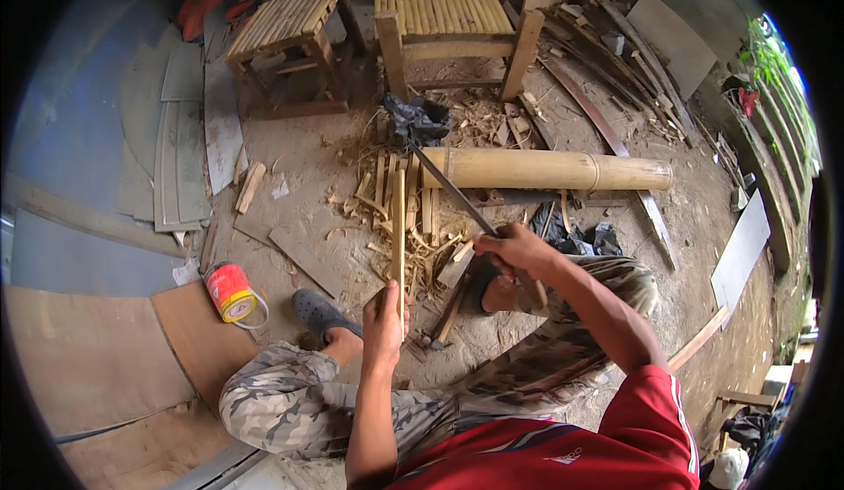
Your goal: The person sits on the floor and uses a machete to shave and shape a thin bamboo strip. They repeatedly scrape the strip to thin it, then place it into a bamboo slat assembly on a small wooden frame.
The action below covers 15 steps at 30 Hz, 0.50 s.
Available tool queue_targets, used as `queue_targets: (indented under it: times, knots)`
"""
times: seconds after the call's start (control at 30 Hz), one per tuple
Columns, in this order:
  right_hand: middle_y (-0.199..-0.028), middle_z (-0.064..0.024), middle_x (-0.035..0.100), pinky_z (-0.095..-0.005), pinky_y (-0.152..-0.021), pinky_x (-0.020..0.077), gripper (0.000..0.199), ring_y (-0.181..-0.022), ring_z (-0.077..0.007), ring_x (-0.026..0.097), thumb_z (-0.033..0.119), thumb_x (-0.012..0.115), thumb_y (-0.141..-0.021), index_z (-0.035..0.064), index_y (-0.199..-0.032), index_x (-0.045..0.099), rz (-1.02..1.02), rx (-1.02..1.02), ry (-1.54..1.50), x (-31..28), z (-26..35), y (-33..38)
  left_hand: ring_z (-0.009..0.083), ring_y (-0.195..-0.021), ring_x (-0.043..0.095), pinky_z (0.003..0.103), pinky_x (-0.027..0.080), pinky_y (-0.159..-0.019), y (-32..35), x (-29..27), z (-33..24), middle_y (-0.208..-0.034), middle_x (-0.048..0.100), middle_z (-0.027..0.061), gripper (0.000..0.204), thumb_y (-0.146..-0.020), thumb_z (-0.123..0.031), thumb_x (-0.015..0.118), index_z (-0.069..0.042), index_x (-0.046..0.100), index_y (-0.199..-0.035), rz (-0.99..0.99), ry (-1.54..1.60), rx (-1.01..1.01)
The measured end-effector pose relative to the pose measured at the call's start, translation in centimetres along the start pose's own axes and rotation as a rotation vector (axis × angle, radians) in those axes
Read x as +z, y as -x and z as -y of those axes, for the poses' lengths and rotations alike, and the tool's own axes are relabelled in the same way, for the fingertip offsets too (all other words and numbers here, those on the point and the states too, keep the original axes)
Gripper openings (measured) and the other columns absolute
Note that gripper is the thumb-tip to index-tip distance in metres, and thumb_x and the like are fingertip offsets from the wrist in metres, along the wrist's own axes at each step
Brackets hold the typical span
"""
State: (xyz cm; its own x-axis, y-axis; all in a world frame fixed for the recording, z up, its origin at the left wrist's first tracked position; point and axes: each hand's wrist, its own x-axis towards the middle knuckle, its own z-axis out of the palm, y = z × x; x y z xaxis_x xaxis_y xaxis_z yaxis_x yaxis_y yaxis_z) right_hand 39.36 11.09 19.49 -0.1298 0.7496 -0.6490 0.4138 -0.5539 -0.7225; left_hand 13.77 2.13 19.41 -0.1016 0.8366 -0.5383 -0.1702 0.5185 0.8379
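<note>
My left hand (383, 321) is closed round the lower end of a narrow bamboo strip (398, 235), which points up and away from me. A long-bladed machete (457, 193) is gripped in my right hand (517, 253), its handle sticking out below the fist. The blade slants up to the left, its tip beyond the far end of the strip and near a black plastic bag (417, 119). Behind the blade lies a thick bamboo pole (545, 170) on its side. Cut strips and curled shavings (420, 257) litter the ground between my feet.
A hammer (450, 314) rests on the floor between my legs. To the left stands a red and yellow paint can (230, 293) beside plywood sheets (97, 341). Two bamboo-slat stools (290, 21) (450, 50) stand at the back. Scrap boards (615, 59) pile up at the far right.
</note>
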Motion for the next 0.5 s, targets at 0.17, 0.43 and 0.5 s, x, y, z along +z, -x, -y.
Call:
queue_targets:
  times: [0.17,0.43,0.5]
  knots:
    - [-0.066,-0.0029,0.06,-0.0259,-0.04,0.0374,0.036,-0.045,-0.0094,0.048,0.033,0.073,-0.09,-0.001,-0.099,0.065,-0.009,-0.148,-0.444,2.6,3.5,4.3,0.0038,-0.041,0.036,0.02,0.028,-0.039,0.6,5.1,-2.3,-0.051,0.039,-0.0058,0.048,-0.101,-0.048,0.048,-0.006,0.06,-0.083,0.166,0.009,0.031]
    - [-0.074,-0.0049,0.062,-0.027,-0.042,0.0384,0.024,-0.048,-0.0097,0.048,0.009,0.074,-0.085,-0.0017,-0.105,0.064,-0.076,-0.25,-0.733,0.7,6.0,5.4,0.0075,-0.042,0.039,0.024,0.035,-0.043,-0.5,8.9,-5.9,-0.052,0.04,-0.0044,0.058,-0.105,-0.051,0.03,-0.005,0.065,-0.095,0.496,-0.198,0.196]
    - [-0.071,-0.0037,0.061,-0.0276,-0.042,0.0397,0.023,-0.049,-0.01,0.048,0.008,0.075,-0.083,-0.0002,-0.1,0.064,-0.152,-0.248,-0.699,-0.4,6.3,5.2,0.0094,-0.044,0.044,0.026,0.039,-0.045,-1.3,9.7,-6.9,-0.054,0.043,-0.0031,0.06,-0.106,-0.051,0.028,-0.003,0.064,-0.101,0.5,-0.329,0.168]
